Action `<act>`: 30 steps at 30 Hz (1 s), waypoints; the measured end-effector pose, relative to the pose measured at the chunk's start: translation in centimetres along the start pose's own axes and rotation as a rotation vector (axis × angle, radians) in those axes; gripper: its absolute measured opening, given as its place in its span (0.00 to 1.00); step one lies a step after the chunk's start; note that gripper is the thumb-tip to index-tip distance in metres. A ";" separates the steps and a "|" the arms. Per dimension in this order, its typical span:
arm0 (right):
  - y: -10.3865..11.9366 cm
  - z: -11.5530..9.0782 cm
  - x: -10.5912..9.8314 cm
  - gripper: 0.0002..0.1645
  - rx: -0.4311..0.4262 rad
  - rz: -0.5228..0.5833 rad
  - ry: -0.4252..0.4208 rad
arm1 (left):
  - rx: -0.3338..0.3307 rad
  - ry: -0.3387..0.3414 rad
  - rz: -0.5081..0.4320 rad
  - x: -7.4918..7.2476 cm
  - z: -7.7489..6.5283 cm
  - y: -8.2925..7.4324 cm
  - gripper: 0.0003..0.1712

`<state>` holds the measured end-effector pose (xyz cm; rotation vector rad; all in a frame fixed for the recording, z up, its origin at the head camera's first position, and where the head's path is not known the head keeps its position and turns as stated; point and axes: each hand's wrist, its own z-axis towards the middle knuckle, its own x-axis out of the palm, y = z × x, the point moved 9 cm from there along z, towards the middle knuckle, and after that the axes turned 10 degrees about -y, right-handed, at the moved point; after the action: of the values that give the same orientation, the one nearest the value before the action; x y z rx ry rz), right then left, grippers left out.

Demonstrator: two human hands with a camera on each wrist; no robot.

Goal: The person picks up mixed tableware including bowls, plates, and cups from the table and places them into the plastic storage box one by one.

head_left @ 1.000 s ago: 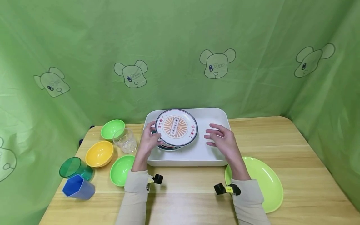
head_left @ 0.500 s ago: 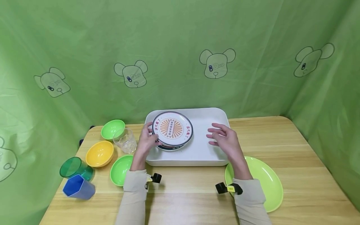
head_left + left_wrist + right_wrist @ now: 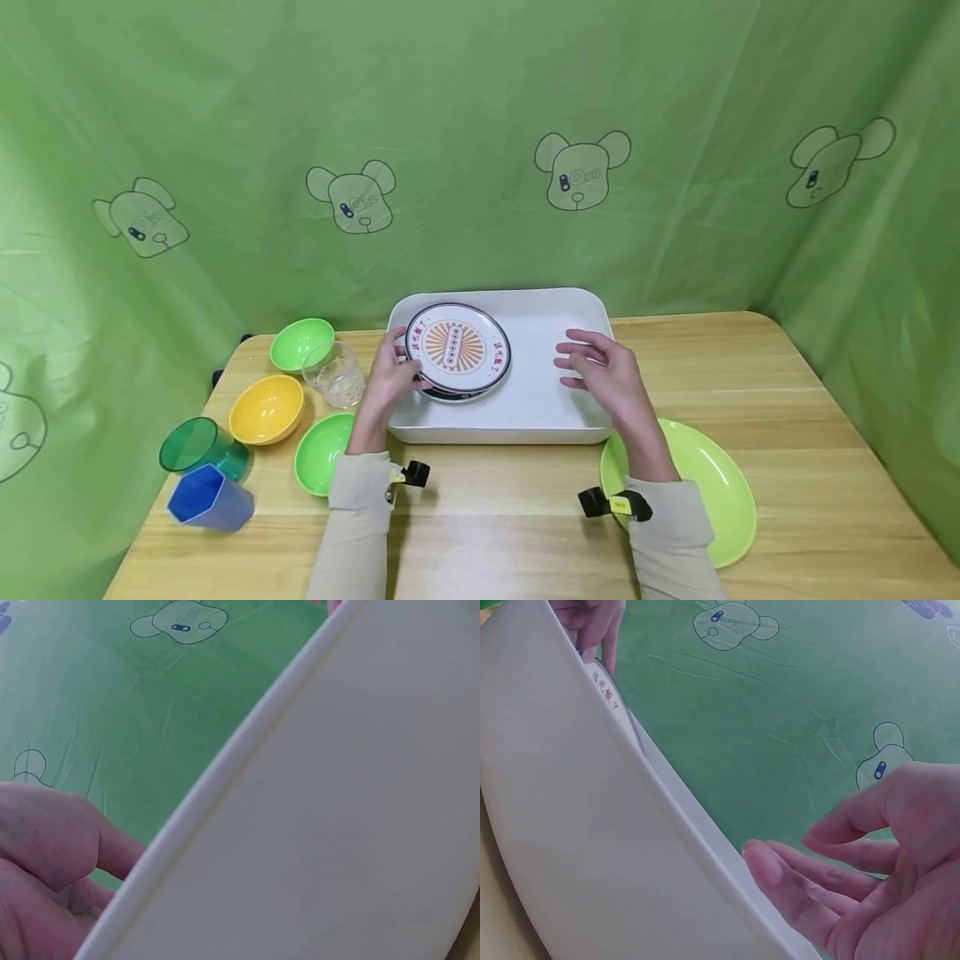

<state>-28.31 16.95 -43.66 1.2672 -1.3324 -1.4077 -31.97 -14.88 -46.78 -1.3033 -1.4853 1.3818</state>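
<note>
A round white plate [image 3: 465,346] with an orange sunburst centre, red characters and a dark rim lies over a second dark-rimmed plate [image 3: 459,397], which it mostly hides. Both are in the left part of the white tray [image 3: 543,392]. My left hand [image 3: 388,371] grips the upper plate's left edge, thumb at the front rim. In the left wrist view the tray wall hides the plates and fingertips. Over the tray's right side, my right hand [image 3: 603,371] has relaxed, slightly bent fingers and holds nothing; the right wrist view also shows the hand [image 3: 855,877] beside the tray wall.
Left of the tray stand green bowls [image 3: 302,345], a yellow bowl [image 3: 266,410], a clear glass [image 3: 335,377], a green cup [image 3: 204,450] and a blue cup [image 3: 212,500]. A lime oval plate [image 3: 712,492] lies under the right forearm. Green curtain [image 3: 480,167] encloses the table.
The upper plate has moved left and slightly toward me with my left hand, coming down over the lower plate. My right hand has shifted slightly to the right.
</note>
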 end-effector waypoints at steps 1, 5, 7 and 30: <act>0.1 0.0 0.0 0.26 -0.007 0.002 0.007 | -0.001 0.000 0.007 0.0 0.0 0.0 0.46; 0.2 -0.2 0.2 0.24 -0.023 -0.019 0.042 | -0.014 0.003 0.022 -0.1 0.1 0.3 0.46; 0.3 -0.3 0.3 0.24 -0.034 -0.036 0.061 | -0.021 0.005 0.020 -0.1 0.1 0.4 0.46; 2.1 -1.9 0.2 0.21 -0.151 -0.164 0.121 | 0.094 0.041 0.278 -0.1 -0.4 0.1 0.37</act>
<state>-26.68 16.19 -41.53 1.3617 -1.0406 -1.4886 -31.58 -14.87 -46.85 -1.5104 -1.2298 1.5692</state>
